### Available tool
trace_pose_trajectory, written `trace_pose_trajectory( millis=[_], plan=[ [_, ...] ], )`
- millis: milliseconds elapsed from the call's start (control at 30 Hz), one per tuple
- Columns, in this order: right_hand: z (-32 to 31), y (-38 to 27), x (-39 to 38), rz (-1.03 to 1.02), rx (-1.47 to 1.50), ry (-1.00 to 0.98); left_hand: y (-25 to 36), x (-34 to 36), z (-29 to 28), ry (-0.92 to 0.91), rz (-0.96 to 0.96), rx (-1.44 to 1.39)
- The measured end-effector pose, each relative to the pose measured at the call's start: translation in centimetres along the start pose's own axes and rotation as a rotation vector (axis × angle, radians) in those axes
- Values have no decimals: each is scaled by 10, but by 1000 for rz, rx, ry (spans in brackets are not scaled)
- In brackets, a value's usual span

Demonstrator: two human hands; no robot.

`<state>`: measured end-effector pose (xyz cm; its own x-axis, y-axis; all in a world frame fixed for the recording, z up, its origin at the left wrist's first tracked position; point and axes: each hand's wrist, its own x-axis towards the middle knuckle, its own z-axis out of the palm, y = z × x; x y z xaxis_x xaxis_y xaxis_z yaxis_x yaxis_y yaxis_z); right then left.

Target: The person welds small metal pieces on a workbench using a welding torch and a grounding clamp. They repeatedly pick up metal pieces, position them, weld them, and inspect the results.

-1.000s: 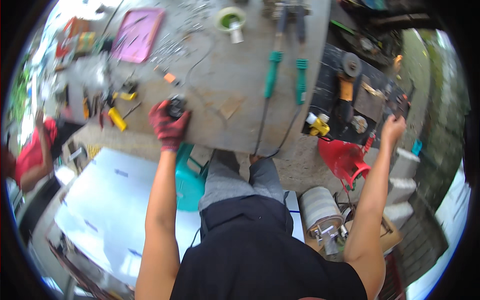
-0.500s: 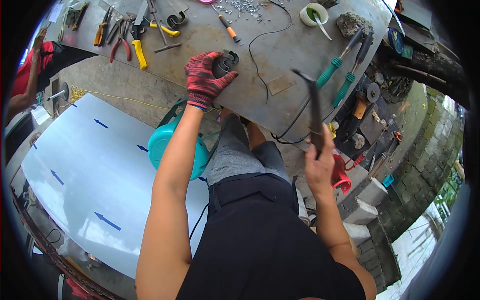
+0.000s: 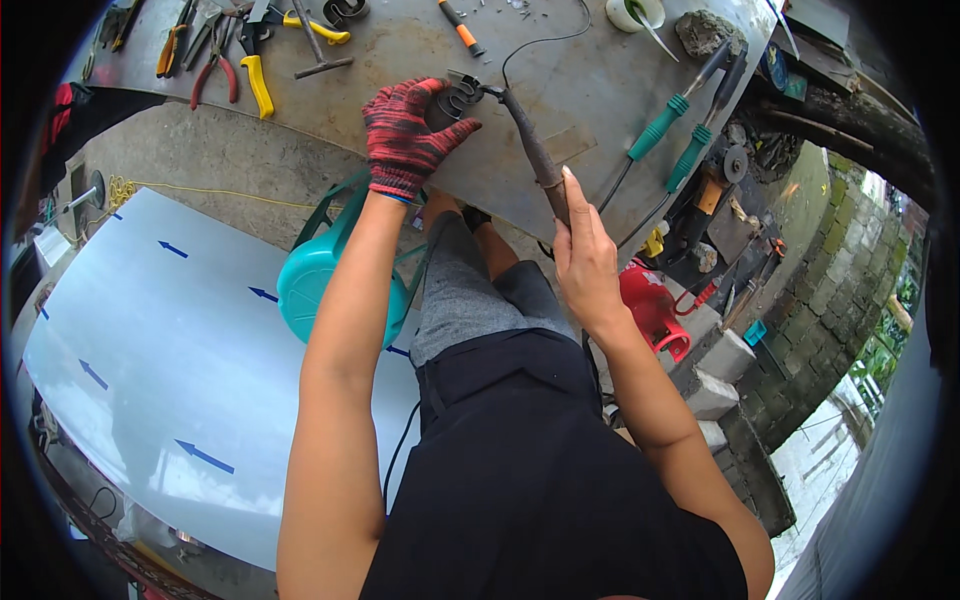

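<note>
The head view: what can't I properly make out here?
All in the head view:
Dark curved metal piece: partly covered by the gloved left hand.
Dark tool: the right hand hides part of its grip; its tip is too small to tell whether it touches the piece.
Teal stool: partly behind the left forearm.
White cup: cut off by the top edge.

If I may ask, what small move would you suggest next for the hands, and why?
I'd suggest a gentle nudge of the dark tool against the curled metal piece: the right hand holds the tool, its bent tip appears close beside the piece, and the gloved left hand seems to brace the opposite side.
</note>
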<state>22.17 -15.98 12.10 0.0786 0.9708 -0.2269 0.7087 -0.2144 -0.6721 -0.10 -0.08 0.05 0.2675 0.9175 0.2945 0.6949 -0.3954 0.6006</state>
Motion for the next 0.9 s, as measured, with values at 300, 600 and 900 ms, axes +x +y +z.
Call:
trace_pose_trajectory(
  millis=[300, 600, 900],
  plan=[
    [12, -2, 1, -7, -41, 14, -2, 0, 2, 21, 18, -14],
    [20, -5, 2, -39, -65, 38, 0, 0, 0, 11, 11, -25],
    [22, -8, 4, -17, -64, 9, -1, -1, 2, 25, 21, -35]
  ],
)
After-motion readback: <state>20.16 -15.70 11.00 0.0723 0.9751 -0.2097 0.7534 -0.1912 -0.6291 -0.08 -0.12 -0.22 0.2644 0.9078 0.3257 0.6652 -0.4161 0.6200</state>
